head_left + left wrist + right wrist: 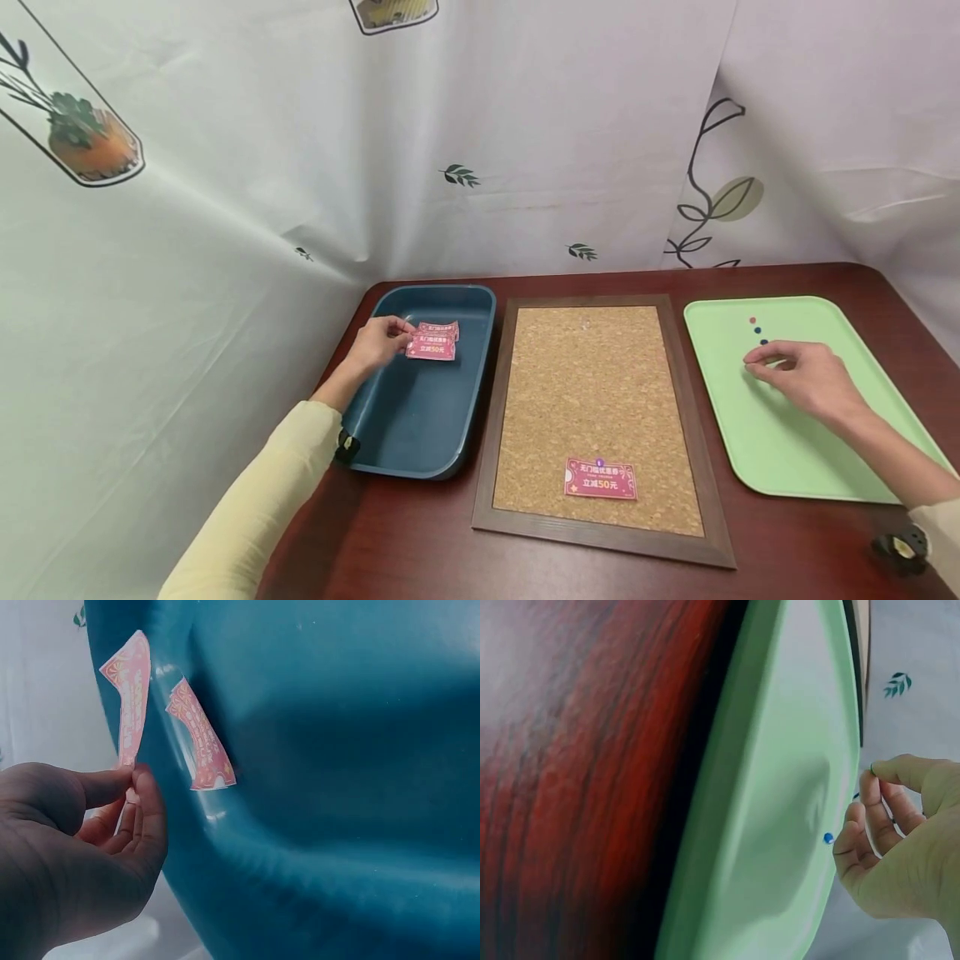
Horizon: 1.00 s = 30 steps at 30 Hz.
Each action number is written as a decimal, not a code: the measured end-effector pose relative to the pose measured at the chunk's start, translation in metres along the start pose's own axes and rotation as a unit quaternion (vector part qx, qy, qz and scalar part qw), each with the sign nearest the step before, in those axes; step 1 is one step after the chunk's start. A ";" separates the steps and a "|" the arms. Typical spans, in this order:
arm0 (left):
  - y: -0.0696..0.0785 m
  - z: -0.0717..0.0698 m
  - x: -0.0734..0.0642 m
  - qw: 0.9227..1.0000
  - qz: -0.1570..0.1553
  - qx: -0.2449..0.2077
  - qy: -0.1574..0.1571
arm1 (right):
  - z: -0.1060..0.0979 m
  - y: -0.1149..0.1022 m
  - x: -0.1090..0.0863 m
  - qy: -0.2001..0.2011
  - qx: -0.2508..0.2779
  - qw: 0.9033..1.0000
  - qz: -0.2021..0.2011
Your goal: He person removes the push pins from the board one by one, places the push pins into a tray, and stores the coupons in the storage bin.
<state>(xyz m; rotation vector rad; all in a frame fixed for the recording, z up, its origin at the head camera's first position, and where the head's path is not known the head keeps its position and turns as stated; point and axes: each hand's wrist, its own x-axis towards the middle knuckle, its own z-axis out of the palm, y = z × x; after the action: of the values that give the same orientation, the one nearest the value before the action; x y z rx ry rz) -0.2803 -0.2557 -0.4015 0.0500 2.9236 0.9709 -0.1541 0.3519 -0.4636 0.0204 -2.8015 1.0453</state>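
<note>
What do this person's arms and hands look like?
The left hand and right hand are gloveless. The left sleeve is long and pale yellow; the right sleeve, only partly in view, looks cream. A small black device sits by each sleeve's end.

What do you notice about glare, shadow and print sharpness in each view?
Head view: big print on the pinned coupon reads clearly; left wrist view: glare streaks on the blue tray, print on the held coupon hard to read; right wrist view: pale sheen on the table, broad shadow on the green tray.
</note>
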 end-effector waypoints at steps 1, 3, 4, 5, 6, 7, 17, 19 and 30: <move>-0.001 0.000 0.001 1.000 -0.002 0.002 -0.001 | -0.001 0.001 0.000 0.001 0.000 1.000 0.000; -0.003 0.001 0.002 1.000 -0.005 0.009 -0.005 | -0.002 0.003 -0.001 0.004 -0.003 1.000 0.001; -0.003 0.001 0.003 1.000 -0.006 0.015 -0.007 | -0.002 0.004 -0.001 0.004 -0.003 1.000 0.002; -0.004 0.002 0.004 1.000 -0.008 0.021 -0.010 | -0.003 0.005 -0.001 0.003 -0.003 1.000 0.001; -0.005 0.003 0.005 0.999 -0.012 0.027 -0.013 | -0.003 0.006 -0.001 0.003 -0.004 1.000 0.002; -0.005 0.004 0.006 0.999 -0.014 0.033 -0.016 | -0.004 0.007 -0.001 0.001 -0.004 1.000 0.001; -0.006 0.008 0.015 0.998 -0.026 0.050 -0.022 | -0.006 0.014 -0.001 0.004 -0.009 1.000 0.010; -0.006 0.008 0.016 0.998 -0.029 0.051 -0.022 | -0.007 0.015 -0.001 0.005 -0.010 1.000 0.011; -0.010 0.011 0.019 0.996 -0.037 0.077 -0.021 | -0.007 0.021 -0.003 0.005 -0.002 1.000 0.013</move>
<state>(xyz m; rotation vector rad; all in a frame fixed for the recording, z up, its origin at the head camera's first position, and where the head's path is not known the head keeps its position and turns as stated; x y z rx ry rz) -0.2987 -0.2566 -0.4173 -0.0295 2.9328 0.7252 -0.1517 0.3726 -0.4725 -0.0204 -2.8030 1.0421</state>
